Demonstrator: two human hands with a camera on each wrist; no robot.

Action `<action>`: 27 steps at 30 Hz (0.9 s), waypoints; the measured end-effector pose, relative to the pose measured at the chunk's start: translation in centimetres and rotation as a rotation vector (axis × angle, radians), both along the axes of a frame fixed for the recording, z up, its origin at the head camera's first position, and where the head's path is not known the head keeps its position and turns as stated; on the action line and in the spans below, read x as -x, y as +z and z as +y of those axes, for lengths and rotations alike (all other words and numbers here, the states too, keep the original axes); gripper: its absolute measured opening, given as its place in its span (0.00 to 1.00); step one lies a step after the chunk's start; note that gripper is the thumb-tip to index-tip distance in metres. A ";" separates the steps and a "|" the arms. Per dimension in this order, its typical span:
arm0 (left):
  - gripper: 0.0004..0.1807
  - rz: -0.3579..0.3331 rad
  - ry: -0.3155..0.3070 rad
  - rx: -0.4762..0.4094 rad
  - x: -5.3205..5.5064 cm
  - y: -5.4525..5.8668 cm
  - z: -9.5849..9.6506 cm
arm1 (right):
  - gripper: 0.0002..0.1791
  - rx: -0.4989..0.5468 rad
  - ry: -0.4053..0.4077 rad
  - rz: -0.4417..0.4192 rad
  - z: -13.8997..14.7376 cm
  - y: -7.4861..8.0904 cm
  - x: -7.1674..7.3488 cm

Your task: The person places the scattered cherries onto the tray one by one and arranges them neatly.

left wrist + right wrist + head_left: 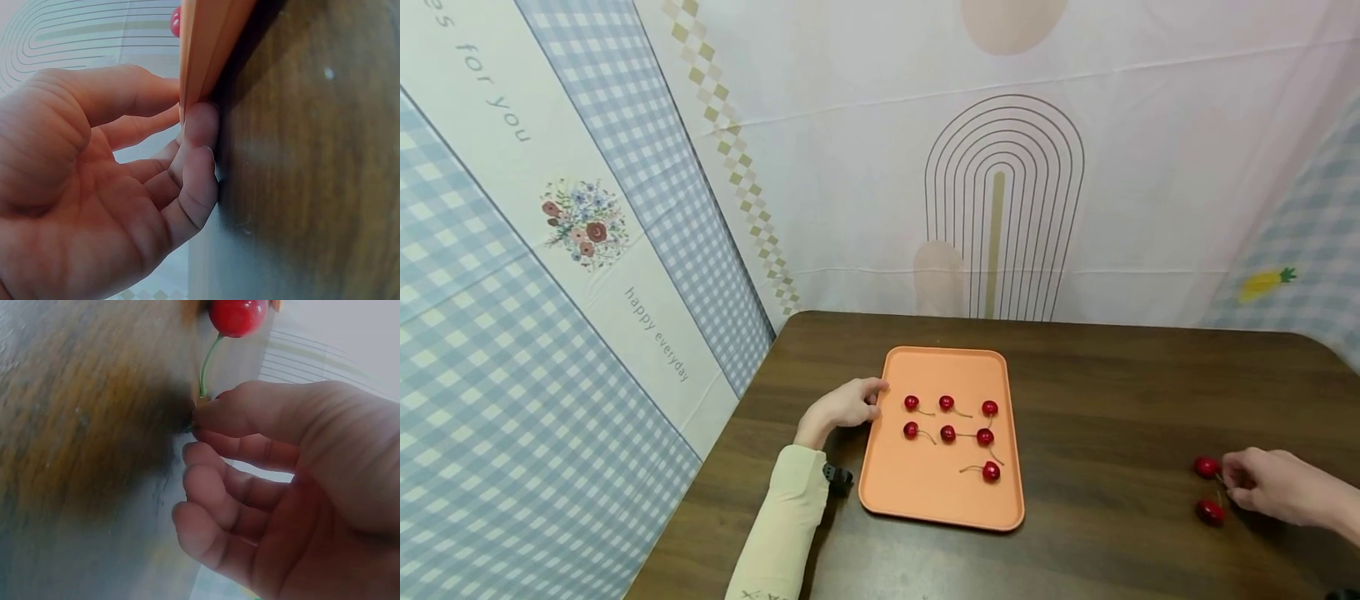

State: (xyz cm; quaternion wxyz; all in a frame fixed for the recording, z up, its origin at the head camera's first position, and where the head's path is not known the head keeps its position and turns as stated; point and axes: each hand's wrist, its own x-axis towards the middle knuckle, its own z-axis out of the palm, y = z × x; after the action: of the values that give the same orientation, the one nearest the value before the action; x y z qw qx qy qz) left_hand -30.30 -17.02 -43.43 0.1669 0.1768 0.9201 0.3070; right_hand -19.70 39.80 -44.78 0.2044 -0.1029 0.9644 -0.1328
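Observation:
An orange tray (925,500) holds several red cherries with thin stems, one of them a cherry (991,472) near its lower right. At the tray's left edge, my left hand (848,403) grips the rim, thumb at the top edge and curled fingers against the outer side in the left wrist view. Far to the right, my right hand (1273,486) is low over the table beside two more cherries, an upper cherry (1206,467) and a lower cherry (1210,512). In the right wrist view, thumb and forefinger pinch the end of the green stem of a cherry (239,315).
The brown wooden table (1097,417) extends between the tray and the right hand. Behind it hangs a pale patterned cloth (850,167), and a blue checked cloth (497,333) hangs along the left side. A black wrist camera (838,479) sits by the left sleeve.

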 end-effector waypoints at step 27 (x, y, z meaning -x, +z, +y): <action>0.27 -0.011 0.002 -0.020 -0.1 0.0 0.0 | 0.11 0.027 0.138 0.341 -4.5 4.5 0.4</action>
State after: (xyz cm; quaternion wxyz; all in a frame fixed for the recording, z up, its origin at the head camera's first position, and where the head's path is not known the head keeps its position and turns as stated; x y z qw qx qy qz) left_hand -30.16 -17.02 -43.39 0.1700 0.1758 0.9162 0.3175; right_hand -20.13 35.31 -40.23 0.0452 -0.1926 0.9738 -0.1120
